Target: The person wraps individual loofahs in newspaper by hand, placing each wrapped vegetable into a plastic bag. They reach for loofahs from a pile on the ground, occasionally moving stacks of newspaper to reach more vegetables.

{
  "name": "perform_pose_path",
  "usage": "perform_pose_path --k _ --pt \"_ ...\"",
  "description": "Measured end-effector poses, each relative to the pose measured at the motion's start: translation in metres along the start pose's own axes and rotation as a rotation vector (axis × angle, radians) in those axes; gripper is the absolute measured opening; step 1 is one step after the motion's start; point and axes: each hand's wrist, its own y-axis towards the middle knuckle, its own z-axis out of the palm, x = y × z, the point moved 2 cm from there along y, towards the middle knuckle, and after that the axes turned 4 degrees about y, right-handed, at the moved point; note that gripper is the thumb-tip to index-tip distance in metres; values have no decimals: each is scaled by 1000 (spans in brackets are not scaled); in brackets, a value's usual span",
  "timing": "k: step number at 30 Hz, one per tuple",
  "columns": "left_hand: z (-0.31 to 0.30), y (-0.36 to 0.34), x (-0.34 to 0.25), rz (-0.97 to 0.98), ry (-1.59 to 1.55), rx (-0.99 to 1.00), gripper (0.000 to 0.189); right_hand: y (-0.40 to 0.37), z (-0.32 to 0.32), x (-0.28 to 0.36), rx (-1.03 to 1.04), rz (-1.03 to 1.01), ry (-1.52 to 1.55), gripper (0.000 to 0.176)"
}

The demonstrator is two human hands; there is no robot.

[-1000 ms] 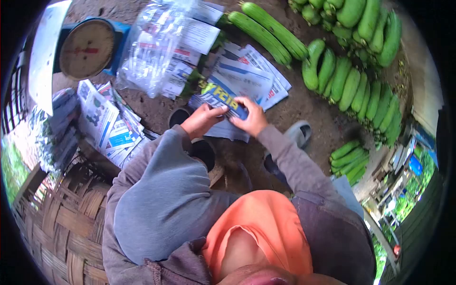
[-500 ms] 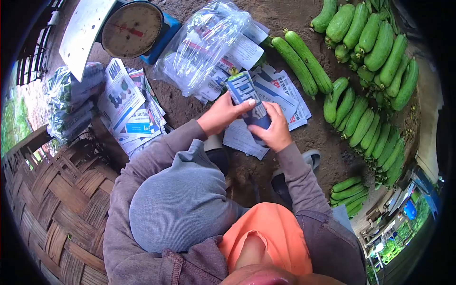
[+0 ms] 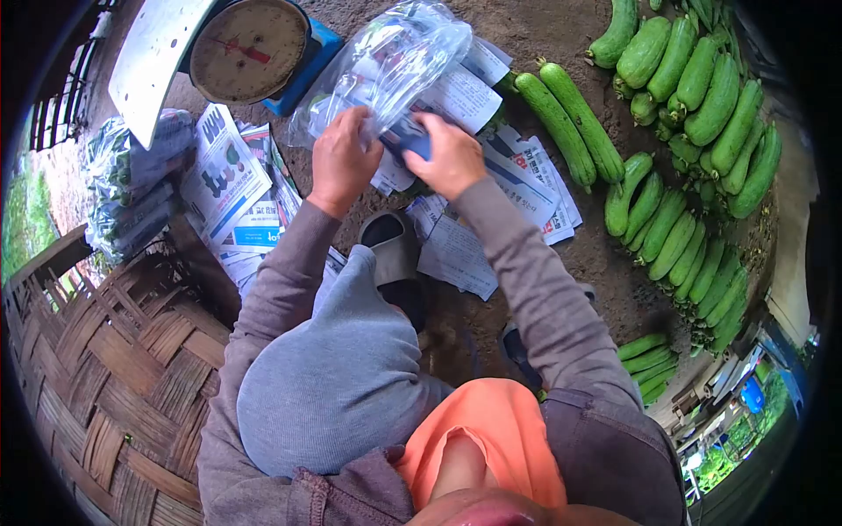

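Note:
My right hand (image 3: 449, 158) grips a green gourd wrapped in blue-and-white newspaper (image 3: 406, 138), at the near end of a clear plastic bag (image 3: 399, 66). My left hand (image 3: 345, 164) is closed at the bag's near edge, fingers curled on the plastic; its fingertips are partly hidden. Inside the bag lie other paper-wrapped bundles, blurred by the shiny film. Printed newspaper sheets (image 3: 517, 188) lie on the ground to the right of my right hand. Two long green gourds (image 3: 570, 123) rest beyond them.
Rows of green gourds (image 3: 693, 237) cover the right side. A dial scale (image 3: 250, 51) with a white pan (image 3: 158, 61) stands at the upper left. Below it are a filled plastic bag (image 3: 140, 180) and a newspaper stack (image 3: 224, 180). Woven bamboo (image 3: 132, 386) fills the lower left.
Both hands have moved forward and left, carrying the wrapped gourd from above the newspaper to the bag's near end. My left hand has gone from the wrapped gourd to the bag's edge.

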Motion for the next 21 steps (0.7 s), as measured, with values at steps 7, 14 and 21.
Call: perform_pose_path --k 7,14,21 --pt "-6 -26 -16 51 -75 -89 54 1 16 7 -132 -218 -160 48" --pt "39 -114 -19 572 -166 267 33 -85 -94 -70 -409 -58 -68 35" --pt "89 -154 -20 722 -110 654 32 -139 -192 -169 -773 304 -173 22"
